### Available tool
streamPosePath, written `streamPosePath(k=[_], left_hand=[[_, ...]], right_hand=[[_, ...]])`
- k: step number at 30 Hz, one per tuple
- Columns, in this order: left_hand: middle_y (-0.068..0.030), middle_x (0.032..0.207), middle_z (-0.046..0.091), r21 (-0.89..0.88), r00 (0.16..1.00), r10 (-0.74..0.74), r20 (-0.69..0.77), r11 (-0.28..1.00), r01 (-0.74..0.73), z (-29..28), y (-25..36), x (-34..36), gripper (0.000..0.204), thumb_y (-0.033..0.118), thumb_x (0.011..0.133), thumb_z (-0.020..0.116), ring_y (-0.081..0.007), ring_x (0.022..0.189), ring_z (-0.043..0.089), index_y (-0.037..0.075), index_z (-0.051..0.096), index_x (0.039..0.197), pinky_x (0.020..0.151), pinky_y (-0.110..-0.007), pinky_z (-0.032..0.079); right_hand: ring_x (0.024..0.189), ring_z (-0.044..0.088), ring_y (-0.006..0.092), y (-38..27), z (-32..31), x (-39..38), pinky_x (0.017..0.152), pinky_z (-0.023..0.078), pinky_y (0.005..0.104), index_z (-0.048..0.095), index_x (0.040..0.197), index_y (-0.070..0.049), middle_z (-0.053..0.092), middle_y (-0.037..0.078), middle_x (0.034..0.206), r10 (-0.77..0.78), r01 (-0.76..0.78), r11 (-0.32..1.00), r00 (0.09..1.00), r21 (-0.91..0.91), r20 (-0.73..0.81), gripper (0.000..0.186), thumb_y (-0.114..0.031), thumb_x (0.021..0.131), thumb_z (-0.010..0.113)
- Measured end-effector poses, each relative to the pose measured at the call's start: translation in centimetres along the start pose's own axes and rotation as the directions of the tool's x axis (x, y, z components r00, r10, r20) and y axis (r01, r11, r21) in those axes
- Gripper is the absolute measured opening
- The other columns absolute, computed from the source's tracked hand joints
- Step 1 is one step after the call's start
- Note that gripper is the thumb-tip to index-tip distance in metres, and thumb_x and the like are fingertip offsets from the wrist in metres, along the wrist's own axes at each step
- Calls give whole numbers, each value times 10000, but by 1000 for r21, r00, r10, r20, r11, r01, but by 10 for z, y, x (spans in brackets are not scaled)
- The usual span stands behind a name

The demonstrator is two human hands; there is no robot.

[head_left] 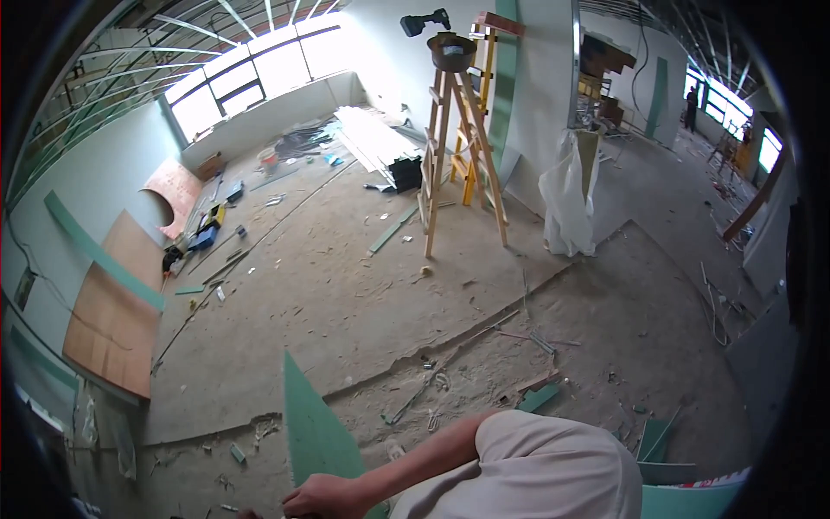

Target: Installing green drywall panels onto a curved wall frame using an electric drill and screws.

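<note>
From the lower right my right arm, in a pale short sleeve, reaches left across the bottom of the head view. My right hand (331, 496) is closed at the near edge of a green board piece (318, 424), which tapers to a point away from me. What its fingers hold is cut off by the lower edge. Left of it, a small skin-coloured patch at the frame's bottom may be part of my left hand (249, 514); its fingers do not show.
A wooden stepladder (437, 164) carries a bucket (451, 52) and a cordless drill (424, 22). Plastic sheeting (566, 203) hangs by the wall end. Board offcuts (540, 398) and debris litter the concrete floor. Plywood (117, 303) leans at left; tools (203, 238) lie beyond.
</note>
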State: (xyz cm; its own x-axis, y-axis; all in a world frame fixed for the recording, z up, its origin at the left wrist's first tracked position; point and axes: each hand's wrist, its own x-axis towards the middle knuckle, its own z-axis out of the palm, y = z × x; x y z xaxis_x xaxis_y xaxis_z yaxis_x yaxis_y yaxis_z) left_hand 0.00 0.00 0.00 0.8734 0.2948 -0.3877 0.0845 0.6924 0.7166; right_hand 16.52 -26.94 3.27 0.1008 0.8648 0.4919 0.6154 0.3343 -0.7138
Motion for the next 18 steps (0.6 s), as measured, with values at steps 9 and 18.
streamPosePath(k=[9,18], left_hand=[[-83,911,660,-488,991,131,18,866,-105,123,16,348,207,228,988,566,-212,782,613,79,618,1122,651,-292,541],[-99,897,682,-547,855,-227,467,686,480,284,-58,489,222,235,948,559,-250,835,641,66,655,1056,677,-342,550]], right_hand=[[664,519,178,78,-101,102,603,438,324,644,980,-113,620,17,814,169,-102,967,943,232,-288,288,-237,779,809],[671,447,96,169,-235,71,629,393,247,606,930,-91,572,-28,811,469,-200,822,768,533,-435,196,-60,829,771]])
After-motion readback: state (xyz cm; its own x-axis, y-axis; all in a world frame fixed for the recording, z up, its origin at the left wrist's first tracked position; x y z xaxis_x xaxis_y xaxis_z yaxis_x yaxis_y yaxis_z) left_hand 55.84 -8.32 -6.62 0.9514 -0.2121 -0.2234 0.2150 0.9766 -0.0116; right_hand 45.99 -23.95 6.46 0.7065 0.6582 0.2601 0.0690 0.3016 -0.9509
